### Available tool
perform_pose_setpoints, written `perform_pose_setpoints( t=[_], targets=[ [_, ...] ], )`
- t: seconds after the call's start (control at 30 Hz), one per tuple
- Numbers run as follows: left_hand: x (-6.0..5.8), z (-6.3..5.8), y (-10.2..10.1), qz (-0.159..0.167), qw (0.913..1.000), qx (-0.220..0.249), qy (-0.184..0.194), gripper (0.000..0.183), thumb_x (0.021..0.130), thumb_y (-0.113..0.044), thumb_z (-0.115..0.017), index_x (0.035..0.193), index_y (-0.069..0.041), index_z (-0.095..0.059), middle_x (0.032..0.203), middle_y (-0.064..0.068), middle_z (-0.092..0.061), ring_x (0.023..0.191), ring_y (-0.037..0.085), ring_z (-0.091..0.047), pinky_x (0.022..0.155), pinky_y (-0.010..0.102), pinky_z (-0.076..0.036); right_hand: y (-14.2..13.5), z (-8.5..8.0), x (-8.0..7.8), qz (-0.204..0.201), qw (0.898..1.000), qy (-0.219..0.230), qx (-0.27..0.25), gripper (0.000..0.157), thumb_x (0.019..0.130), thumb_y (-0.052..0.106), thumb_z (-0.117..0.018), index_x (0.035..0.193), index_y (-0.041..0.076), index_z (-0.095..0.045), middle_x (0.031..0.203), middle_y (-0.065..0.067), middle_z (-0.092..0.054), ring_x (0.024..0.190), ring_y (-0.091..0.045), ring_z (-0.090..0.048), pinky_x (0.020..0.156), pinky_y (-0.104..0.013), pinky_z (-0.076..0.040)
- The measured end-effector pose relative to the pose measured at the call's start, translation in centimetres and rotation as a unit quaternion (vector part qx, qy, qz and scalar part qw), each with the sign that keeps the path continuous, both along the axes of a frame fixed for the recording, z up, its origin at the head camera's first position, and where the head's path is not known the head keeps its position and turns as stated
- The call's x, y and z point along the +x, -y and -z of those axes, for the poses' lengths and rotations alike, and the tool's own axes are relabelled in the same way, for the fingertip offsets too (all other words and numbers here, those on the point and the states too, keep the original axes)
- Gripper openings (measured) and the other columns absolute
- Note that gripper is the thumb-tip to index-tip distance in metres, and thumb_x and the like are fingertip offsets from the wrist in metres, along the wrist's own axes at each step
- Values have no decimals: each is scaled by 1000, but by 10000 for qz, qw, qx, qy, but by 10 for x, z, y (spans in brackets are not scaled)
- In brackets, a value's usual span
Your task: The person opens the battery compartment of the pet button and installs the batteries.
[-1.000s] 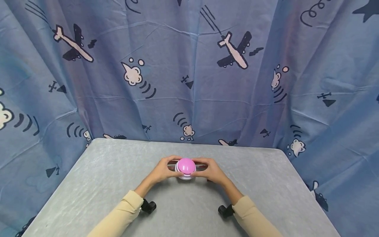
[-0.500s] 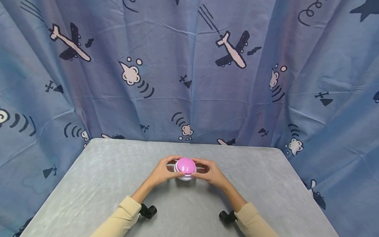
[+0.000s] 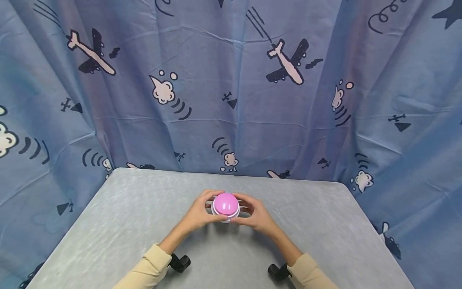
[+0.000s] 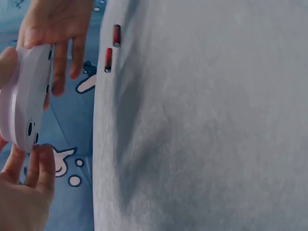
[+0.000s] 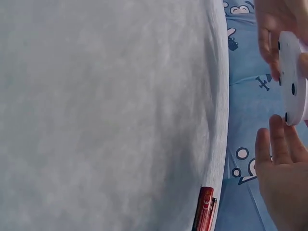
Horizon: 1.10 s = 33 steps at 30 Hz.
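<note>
A round white push button with a shiny pink dome [image 3: 226, 204] is held between both hands, dome towards the head camera. My left hand [image 3: 200, 210] grips its left side, thumb along the near rim and fingers at the far side. The right hand [image 3: 254, 212] mirrors this grip on the right. The white base [image 4: 32, 96] appears edge-on in the left wrist view, raised above the table, with small black spots on its underside. In the right wrist view the same underside [image 5: 291, 79] faces the table, above the fingers [image 5: 278, 139] of my right hand.
Two red batteries, one [image 4: 117, 35] and another [image 4: 108, 60], lie on the grey-covered table [image 3: 151, 200] in the left wrist view; the right hand hides them from the head camera. Behind the table's far edge hangs a blue curtain [image 3: 202, 100] with airplane prints.
The push button looks slightly larger and nearer to the head camera. Both thumbs have shifted down its near rim, and the forearms have drawn back a little.
</note>
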<state>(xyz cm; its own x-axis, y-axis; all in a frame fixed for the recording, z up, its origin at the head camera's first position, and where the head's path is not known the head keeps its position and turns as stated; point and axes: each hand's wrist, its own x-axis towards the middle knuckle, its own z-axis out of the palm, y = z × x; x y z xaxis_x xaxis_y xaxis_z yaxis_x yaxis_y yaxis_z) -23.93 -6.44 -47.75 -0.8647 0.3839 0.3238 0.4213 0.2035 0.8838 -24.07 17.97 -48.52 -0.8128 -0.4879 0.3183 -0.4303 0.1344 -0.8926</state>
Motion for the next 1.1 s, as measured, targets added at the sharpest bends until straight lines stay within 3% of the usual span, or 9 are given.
perform_pose_setpoints(
  t=[0.23, 0.47, 0.7, 0.83, 1.0, 1.1],
  targets=[
    [5, -2, 0, 20, 9999, 95, 36, 73, 74, -19, -94, 138, -5, -61, 126, 6, -58, 115, 24, -56, 92, 44, -52, 1, 2, 5, -91, 9998, 131, 139, 81, 80, 5, -87, 149, 1, -46, 146, -12, -52, 128, -29, -54, 101, -39, -48],
    [8, -2, -5, 107, 9994, -319, -22, 84, 74, -22, -94, 144, -2, -53, 130, 11, -52, 114, 26, -56, 93, 44, -51, -2, 8, 6, 113, 9994, 52, 311, 79, 82, 9, -87, 150, 6, -47, 145, -7, -53, 128, -25, -54, 100, -38, -49],
    [11, 2, -10, -191, 9996, -189, 102, 77, 74, -23, -94, 139, -3, -57, 126, 10, -54, 111, 25, -57, 87, 40, -53, -3, 6, 9, 99, 9998, 142, 17, 81, 82, 4, -85, 151, 1, -43, 149, -12, -49, 130, -30, -52, 97, -42, -50],
    [14, 1, -12, -277, 9992, -10, 275, 76, 76, -23, -92, 141, -4, -56, 129, 9, -55, 113, 26, -57, 90, 42, -52, -1, 5, 10, -45, 9998, 186, -94, 85, 82, 2, -85, 154, 3, -38, 151, -13, -45, 133, -29, -50, 98, -41, -50],
    [16, 2, -13, -25, 9987, 109, 492, 84, 81, -21, -88, 151, -8, -44, 134, 14, -52, 116, 32, -57, 91, 44, -52, 1, 6, 11, 38, 9999, -101, -132, 83, 81, 0, -85, 152, 2, -41, 146, -12, -50, 128, -31, -54, 94, -46, -52],
    [15, 2, -12, 150, 9983, 91, 557, 82, 82, -21, -88, 152, -15, -45, 134, 13, -51, 114, 31, -57, 89, 42, -52, 2, 6, 11, 91, 9996, -217, -150, 83, 79, 0, -86, 151, 2, -44, 145, -11, -51, 126, -33, -54, 92, -54, -52]
  ],
)
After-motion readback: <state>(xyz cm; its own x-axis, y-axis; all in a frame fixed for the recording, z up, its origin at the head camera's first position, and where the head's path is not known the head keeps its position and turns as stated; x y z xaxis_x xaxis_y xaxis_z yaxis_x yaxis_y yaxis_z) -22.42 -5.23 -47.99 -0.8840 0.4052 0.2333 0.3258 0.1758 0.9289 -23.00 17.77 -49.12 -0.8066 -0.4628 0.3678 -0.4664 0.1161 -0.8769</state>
